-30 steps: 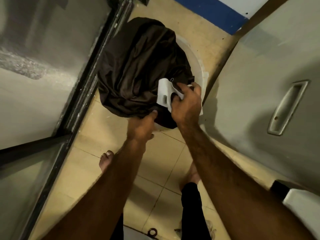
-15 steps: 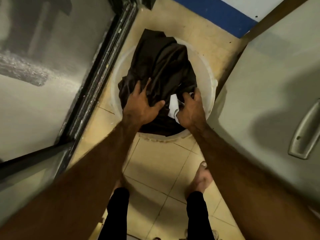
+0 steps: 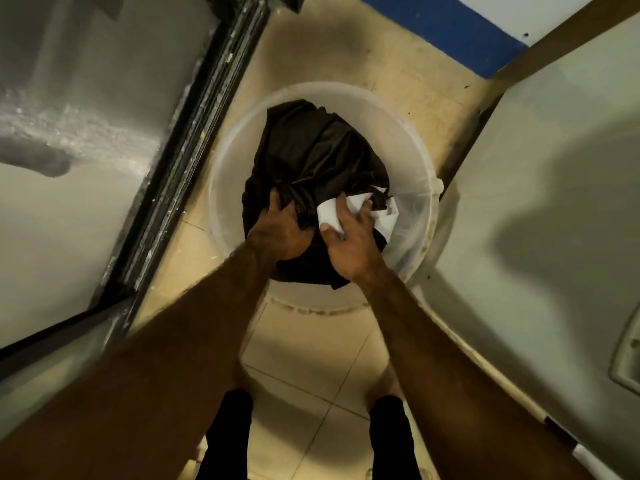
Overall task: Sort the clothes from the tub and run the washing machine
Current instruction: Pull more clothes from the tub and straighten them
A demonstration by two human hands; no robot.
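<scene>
At centre frame, the left hand (image 3: pixel 277 230) clutches a bunched dark brown cloth (image 3: pixel 311 157), fingers dug into its folds. Just beside it, the right hand (image 3: pixel 349 244) grips a crumpled white cloth (image 3: pixel 389 218). Both cloths lie inside a round, see-through plastic tub (image 3: pixel 227 174) on a beige tiled floor (image 3: pixel 311 358). A grey door (image 3: pixel 554 168) fills the right, a dark-framed panel (image 3: pixel 69 98) the left, and a blue stripe (image 3: pixel 450 26) the upper right.
</scene>
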